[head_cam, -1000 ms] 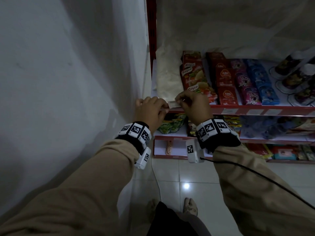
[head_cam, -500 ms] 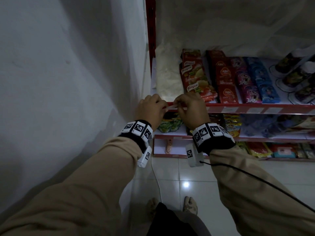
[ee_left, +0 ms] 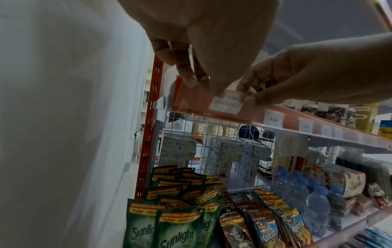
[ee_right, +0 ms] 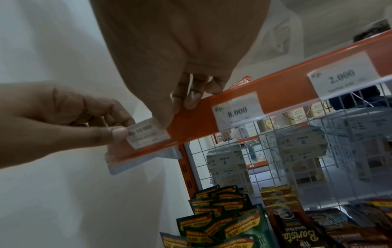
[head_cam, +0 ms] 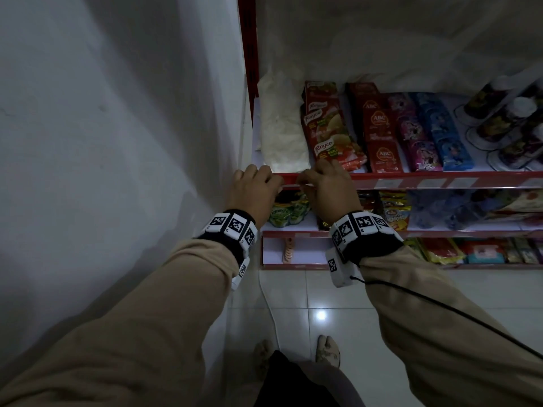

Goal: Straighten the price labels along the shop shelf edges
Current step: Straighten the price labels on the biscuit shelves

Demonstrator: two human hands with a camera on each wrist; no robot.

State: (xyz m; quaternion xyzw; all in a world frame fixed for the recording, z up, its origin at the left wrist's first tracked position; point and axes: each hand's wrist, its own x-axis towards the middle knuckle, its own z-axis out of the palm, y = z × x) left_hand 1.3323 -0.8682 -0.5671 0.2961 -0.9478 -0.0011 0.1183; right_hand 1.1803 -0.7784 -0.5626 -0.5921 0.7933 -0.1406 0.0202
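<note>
A white price label (ee_right: 148, 134) printed "Rp. 10.000" lies against the orange shelf edge strip (ee_right: 282, 94) at its left end, slightly tilted. My left hand (ee_right: 118, 132) pinches the label's left end, thumb on its face. My right hand (ee_right: 169, 114) holds its upper right corner with the thumb in front and fingers (ee_right: 191, 100) curled over the strip's top. In the left wrist view the label (ee_left: 226, 104) sits between my left hand (ee_left: 203, 83) and my right hand (ee_left: 247, 95). In the head view the hands (head_cam: 276, 186) (head_cam: 304, 185) nearly meet on the red edge (head_cam: 411, 183).
Further right on the strip sit an "8.000" label (ee_right: 237, 112) and a "2.000" label (ee_right: 341, 78). A white wall (head_cam: 117, 142) stands close on the left. A white bag (head_cam: 282, 133) and Royco sachets (head_cam: 329, 130) lie above; Sunlight pouches (ee_left: 176, 223) hang below.
The label was held raised between the hands above the shelf edge. Now it lies down against the strip, and both hands have closed in on it.
</note>
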